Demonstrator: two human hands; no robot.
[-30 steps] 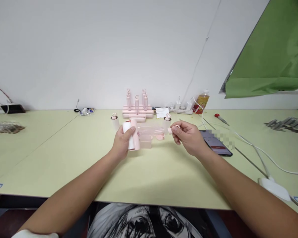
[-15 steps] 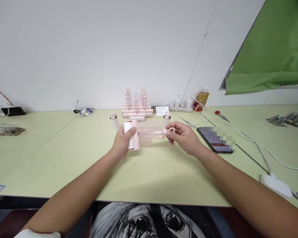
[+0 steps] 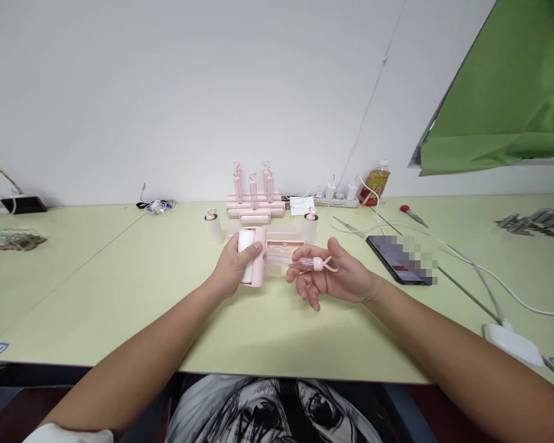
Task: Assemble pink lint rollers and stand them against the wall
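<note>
Head | left hand (image 3: 229,267): grip around pink roller (image 3: 257,268) | right hand (image 3: 344,281): palm up, loose grip under handle (image 3: 306,263)

The left hand (image 3: 228,269) grips a roller (image 3: 260,271), white within a pink cover, its thumb pressed on the pink. A clear pink handle (image 3: 284,259) runs from the roller's side toward the right hand (image 3: 344,277), crossing its fingers, the loop (image 3: 333,264) over the palm. That hand is palm up, fingers loosely spread, thumb lifted. Beyond each hand stands a white cylinder (image 3: 309,230); farther off, between the hands, is a stack (image 3: 255,219) of pink rollers with upright handles behind. Right of the right hand lies a phone (image 3: 392,261); beyond that, a screwdriver (image 3: 414,216) and a bottle (image 3: 375,184). Cables (image 3: 157,208) lie beyond and left of the left hand.
</note>
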